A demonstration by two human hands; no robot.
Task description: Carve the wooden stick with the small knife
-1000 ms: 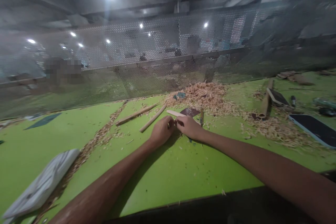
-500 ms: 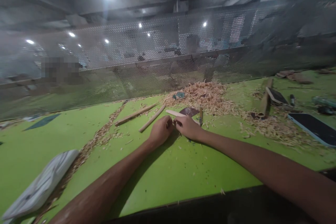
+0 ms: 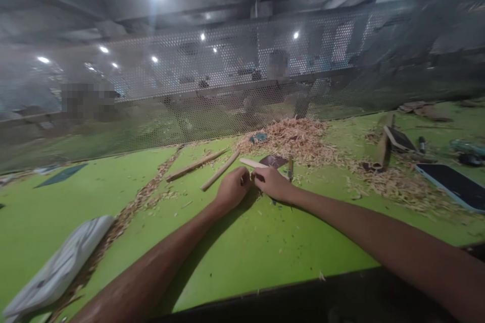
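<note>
My left hand [image 3: 233, 185] and my right hand [image 3: 273, 184] meet over the green table [image 3: 242, 257], fingers curled together. Whatever lies between their fingertips is too small to make out. A pale wooden stick [image 3: 252, 163] lies just behind my right hand, partly hidden by it. Beside it are a dark brown sheet [image 3: 273, 161] and a small upright-looking tool [image 3: 290, 167]. To the left of my left hand lie a light stick [image 3: 220, 170] and a longer brown stick [image 3: 196, 165].
Wood shavings [image 3: 295, 136] are heaped behind my hands, with more at the right near a phone [image 3: 456, 185]. A bamboo piece [image 3: 382, 149] supports a dark flat object. A white shoe-like object [image 3: 60, 265] lies front left. Mesh [image 3: 227, 86] stands behind.
</note>
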